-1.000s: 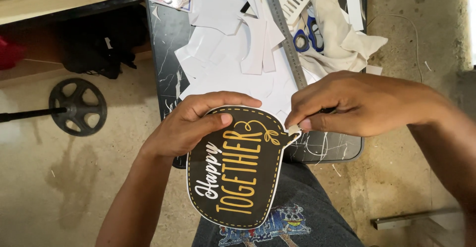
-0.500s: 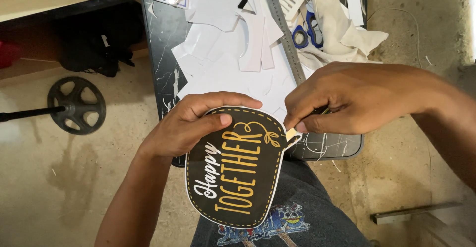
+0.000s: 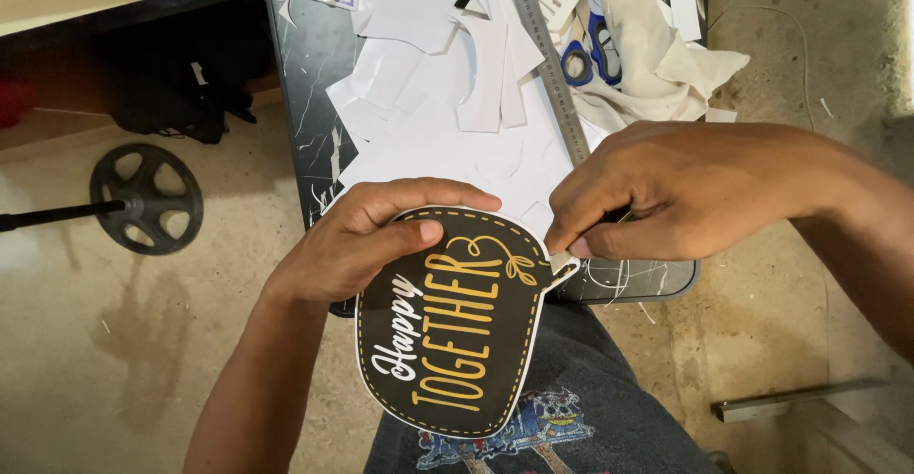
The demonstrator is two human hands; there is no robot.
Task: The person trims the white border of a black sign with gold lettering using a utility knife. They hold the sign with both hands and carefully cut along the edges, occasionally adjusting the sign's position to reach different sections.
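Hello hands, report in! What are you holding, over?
Left hand grips black speech-bubble sign. Right hand pinches white tab at its edge. Paper scraps behind; nothing blocking.

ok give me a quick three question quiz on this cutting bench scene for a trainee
1. True or false: the left hand grips the black speech-bubble sign by its upper edge.
2. What does the right hand pinch? A) the sign's pointed tip B) the blue-handled scissors C) the metal ruler
3. What litters the dark board behind the sign?

Key: 1 true; 2 A; 3 white paper offcuts.
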